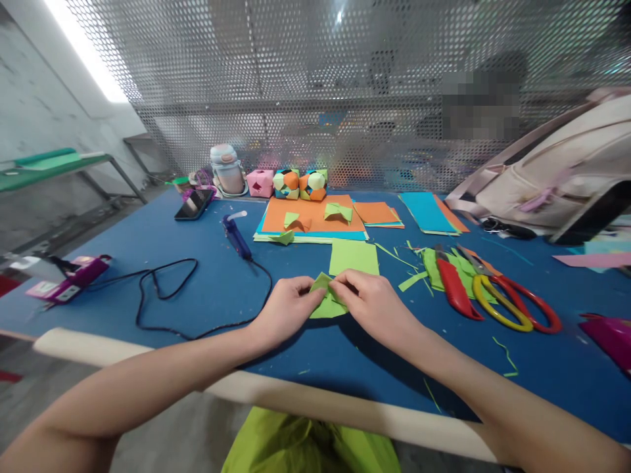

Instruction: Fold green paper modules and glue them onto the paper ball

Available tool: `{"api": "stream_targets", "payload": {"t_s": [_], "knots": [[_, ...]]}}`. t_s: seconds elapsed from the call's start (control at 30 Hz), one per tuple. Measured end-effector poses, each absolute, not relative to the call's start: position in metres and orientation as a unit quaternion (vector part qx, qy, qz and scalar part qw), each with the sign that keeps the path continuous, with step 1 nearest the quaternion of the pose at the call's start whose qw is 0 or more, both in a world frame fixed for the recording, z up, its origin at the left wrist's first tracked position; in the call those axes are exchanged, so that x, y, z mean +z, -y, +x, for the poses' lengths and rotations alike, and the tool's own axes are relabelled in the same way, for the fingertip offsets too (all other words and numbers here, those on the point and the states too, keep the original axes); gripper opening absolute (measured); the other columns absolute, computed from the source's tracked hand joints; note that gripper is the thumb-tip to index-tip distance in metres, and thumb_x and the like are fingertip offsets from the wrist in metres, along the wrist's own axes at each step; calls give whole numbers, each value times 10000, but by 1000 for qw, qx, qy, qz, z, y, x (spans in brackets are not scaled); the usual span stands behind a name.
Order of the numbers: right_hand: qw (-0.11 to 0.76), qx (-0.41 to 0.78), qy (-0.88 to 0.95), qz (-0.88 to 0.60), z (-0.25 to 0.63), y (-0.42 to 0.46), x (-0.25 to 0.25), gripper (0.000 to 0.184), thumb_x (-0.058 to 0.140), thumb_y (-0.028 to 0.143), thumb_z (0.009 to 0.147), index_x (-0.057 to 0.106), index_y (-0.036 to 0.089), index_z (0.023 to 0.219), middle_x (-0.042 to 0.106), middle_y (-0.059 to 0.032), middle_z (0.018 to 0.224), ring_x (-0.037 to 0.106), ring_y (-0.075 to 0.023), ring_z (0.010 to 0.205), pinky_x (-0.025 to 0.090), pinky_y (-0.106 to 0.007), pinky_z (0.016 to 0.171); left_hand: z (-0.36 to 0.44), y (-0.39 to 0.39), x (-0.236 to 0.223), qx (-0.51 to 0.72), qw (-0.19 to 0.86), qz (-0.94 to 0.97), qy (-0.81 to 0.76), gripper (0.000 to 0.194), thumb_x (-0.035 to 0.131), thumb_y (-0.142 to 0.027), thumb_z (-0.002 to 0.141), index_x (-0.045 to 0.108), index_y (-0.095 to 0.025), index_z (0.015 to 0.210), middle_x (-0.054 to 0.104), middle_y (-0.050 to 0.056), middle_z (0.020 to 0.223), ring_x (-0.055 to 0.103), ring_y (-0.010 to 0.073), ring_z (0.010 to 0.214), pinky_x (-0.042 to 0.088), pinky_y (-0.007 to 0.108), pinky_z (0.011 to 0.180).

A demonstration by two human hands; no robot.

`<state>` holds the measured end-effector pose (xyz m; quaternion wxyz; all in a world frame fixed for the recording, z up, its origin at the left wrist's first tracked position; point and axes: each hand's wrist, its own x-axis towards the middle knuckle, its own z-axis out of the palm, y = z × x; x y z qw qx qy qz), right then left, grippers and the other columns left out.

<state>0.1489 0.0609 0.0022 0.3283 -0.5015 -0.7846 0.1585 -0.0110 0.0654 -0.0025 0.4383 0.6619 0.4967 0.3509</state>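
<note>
Left hand (283, 312) is pinching the left edge of the folded green paper (327, 306), thumb and index closing on it. Right hand (375, 303) is gripping its right side, fingertips bunching near the top. Both hands are meeting over the blue table (315, 355), paper sitting between the fingers, its lower part showing below them.

Just beyond the right fingers, a flat green square (353, 257) is lying. Farther ahead of both hands, orange sheets (274, 211) are resting over blue and green ones, small folded green pieces (338, 212) sitting on and beside them. Behind those, a pink paper cube (260, 183) and two multicolored cubes (300, 185) are standing in a row.

Ahead and left of the left fingers, a blue glue gun (237, 238) is lying, its black cord (197, 336) trailing past that hand. Right of the right fingers, a red-handled cutter (454, 288) and red-and-yellow scissors (501, 301) are lying partly over green scraps (434, 270). Thin green strips are scattering around that side.
</note>
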Motion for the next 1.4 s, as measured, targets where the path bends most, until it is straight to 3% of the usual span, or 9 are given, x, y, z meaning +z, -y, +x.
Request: {"api": "stream_targets", "payload": {"t_s": [0.27, 0.6, 0.8, 1.07, 1.27, 1.4], "knots": [[305, 106, 820, -473, 153, -63, -3, 217, 443, 171, 900, 552, 182, 712, 604, -18, 638, 536, -134, 565, 359, -244, 546, -13, -66, -6, 361, 473, 651, -472, 209, 481, -288, 775, 608, -127, 734, 501, -19, 649, 409, 105, 618, 331, 221, 578], [283, 76, 845, -448, 154, -63, -6, 213, 411, 146, 911, 547, 172, 748, 595, -44, 688, 541, -155, 620, 369, -255, 579, -12, -66, -2, 355, 445, 677, -466, 223, 506, -284, 781, 654, -126, 833, 541, -15, 661, 428, 104, 616, 344, 216, 569], [299, 102, 841, -439, 155, -63, -3, 195, 423, 186, 917, 584, 174, 809, 623, -51, 758, 569, -159, 698, 395, -259, 637, -16, -68, -3, 366, 411, 687, -474, 263, 487, -326, 813, 602, -135, 674, 493, -17, 611, 406, 104, 609, 320, 218, 554], [280, 140, 820, -479, 155, -61, 9, 186, 500, 197, 870, 556, 187, 693, 590, 0, 647, 533, -134, 605, 356, -245, 570, -15, -66, -1, 397, 395, 655, -507, 234, 543, -331, 769, 515, -150, 623, 430, -49, 567, 362, 82, 552, 302, 208, 515], [266, 72, 840, -467, 158, -62, -1, 235, 468, 188, 887, 567, 173, 674, 594, -27, 633, 529, -143, 580, 341, -258, 566, -14, -66, -1, 388, 410, 663, -492, 166, 558, -303, 752, 572, -147, 697, 497, -44, 578, 425, 86, 547, 335, 198, 503], [254, 83, 850, -454, 160, -62, -1, 247, 457, 209, 897, 580, 167, 688, 612, -39, 654, 540, -149, 596, 341, -261, 578, -13, -66, 2, 364, 408, 691, -474, 185, 528, -265, 769, 665, -145, 803, 642, 1, 700, 531, 119, 639, 405, 218, 591]]}}
